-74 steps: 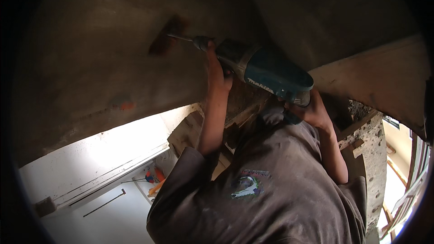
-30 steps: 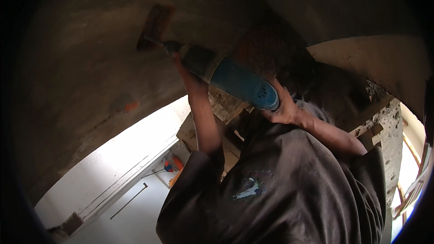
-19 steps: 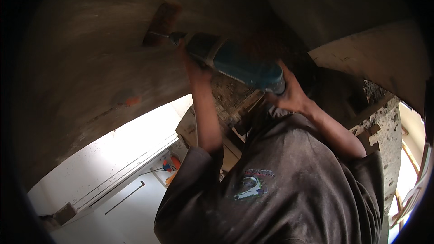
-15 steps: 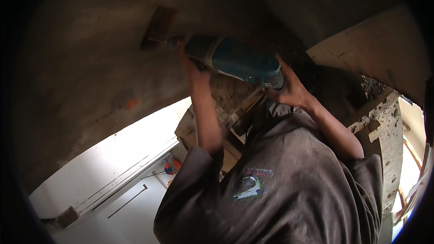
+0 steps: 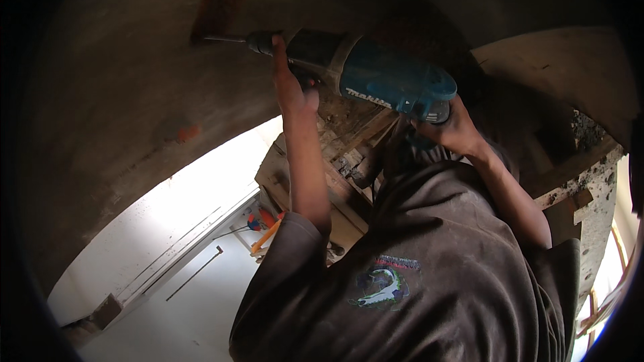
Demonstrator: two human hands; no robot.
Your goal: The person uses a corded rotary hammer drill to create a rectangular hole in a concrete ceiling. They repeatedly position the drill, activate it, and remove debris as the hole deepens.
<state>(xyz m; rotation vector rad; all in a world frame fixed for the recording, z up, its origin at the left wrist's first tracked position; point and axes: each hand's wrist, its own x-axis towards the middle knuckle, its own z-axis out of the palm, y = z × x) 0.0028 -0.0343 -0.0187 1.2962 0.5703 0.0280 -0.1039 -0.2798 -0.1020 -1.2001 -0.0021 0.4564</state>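
My two hands hold a teal and black hammer drill (image 5: 386,77) lengthwise, its chuck to the left and its rear handle to the right. My left hand (image 5: 295,90) is closed around the front part, just behind the chuck, with the thumb up along its side. At the back end, my right hand (image 5: 457,133) grips the rear handle; some of its fingers are hidden. A thin metal bit (image 5: 225,39) sticks out of the chuck. Its tip is at the lower end of a dark reddish rectangular patch (image 5: 223,0) on the curved surface; contact cannot be made out.
A large dark curved surface (image 5: 127,94) arches over the left, with a small orange mark (image 5: 189,133). Wooden boards (image 5: 312,181) lie below the drill. A speckled slab (image 5: 597,214) stands at right. Lower left are a white floor (image 5: 201,315) and a thin rod (image 5: 194,273).
The drill's back end and my right hand have shifted right in the picture, and more of the bit shows. The reddish patch sits higher in view. Both hands keep their hold.
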